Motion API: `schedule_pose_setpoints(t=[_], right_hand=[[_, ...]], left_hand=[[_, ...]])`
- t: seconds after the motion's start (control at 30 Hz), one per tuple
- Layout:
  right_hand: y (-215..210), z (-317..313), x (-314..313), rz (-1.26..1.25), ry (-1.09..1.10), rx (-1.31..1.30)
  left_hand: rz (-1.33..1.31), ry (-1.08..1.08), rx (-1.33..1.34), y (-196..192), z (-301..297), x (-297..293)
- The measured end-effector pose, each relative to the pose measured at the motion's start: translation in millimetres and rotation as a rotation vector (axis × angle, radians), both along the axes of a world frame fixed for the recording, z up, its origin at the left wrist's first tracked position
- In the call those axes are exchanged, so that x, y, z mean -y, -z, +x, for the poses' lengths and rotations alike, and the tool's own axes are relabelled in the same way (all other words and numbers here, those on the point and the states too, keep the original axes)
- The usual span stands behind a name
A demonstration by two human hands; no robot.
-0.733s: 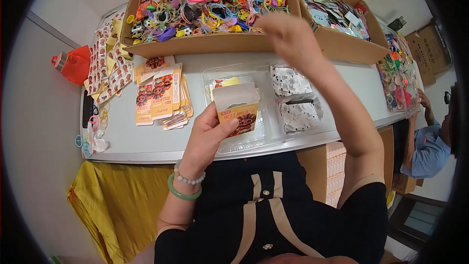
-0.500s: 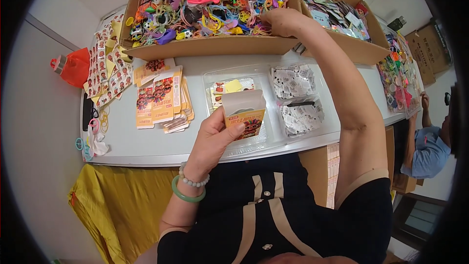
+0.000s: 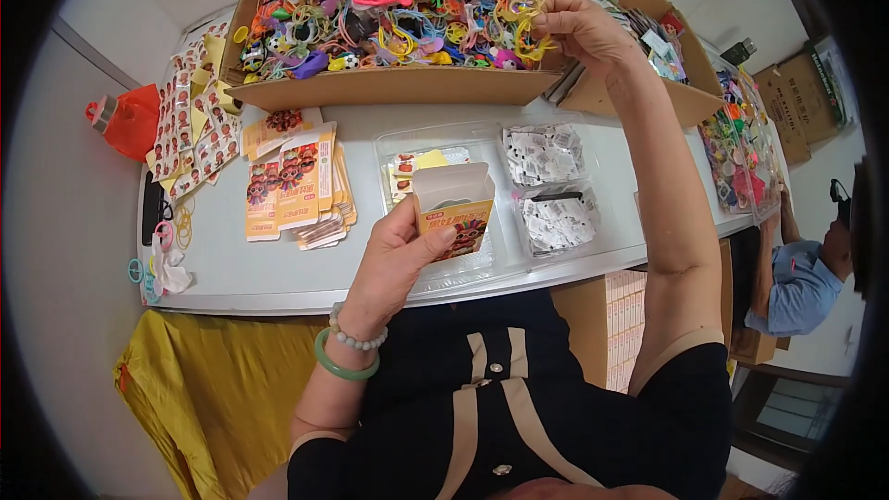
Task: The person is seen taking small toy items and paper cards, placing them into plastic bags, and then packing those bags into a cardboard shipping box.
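Note:
My left hand [image 3: 394, 264] grips a small orange printed paper box [image 3: 463, 222], its top flap up and its mouth facing upward. Over the right end of a large cardboard carton [image 3: 398, 88] is my right hand [image 3: 588, 32], fingers pinched on yellow stringy loops [image 3: 524, 14] with small pieces dangling from them. Small colourful plastic toys [image 3: 361, 14] fill that carton. Left of the held box lies a stack of flattened orange boxes [image 3: 306, 181]. A clear plastic tray [image 3: 394, 143] with yellow stickers sits behind the held box.
Two clear containers of small white printed packets [image 3: 546, 153] stand right of the tray. A second carton [image 3: 681, 97] holds flat packets. Sticker sheets [image 3: 194, 116] and a red bag [image 3: 130, 125] lie at left. At far right, a person in blue [image 3: 801, 282] sits near bagged toys [image 3: 736, 153].
My right hand has lifted out of the toys and moved right, now with yellow loops in its fingers. My left hand still holds the box, turned slightly to show more of its front.

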State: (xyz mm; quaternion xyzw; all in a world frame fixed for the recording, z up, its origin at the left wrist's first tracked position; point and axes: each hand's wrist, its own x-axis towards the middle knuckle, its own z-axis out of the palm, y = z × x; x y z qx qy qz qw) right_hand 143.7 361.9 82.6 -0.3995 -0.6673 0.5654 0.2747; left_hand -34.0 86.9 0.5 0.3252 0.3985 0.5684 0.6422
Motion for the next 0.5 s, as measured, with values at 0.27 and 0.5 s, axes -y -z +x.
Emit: schedule_pose_setpoints(t=[0.27,0.5], right_hand=[[12,2,0,-0.039,0.083,-0.069],[18,13,-15,0.032,-0.001,-0.157]], left_hand=[[-0.018,0.005,0.004,-3,5,4],[-0.014,0.020,-0.028,-4,7,5]])
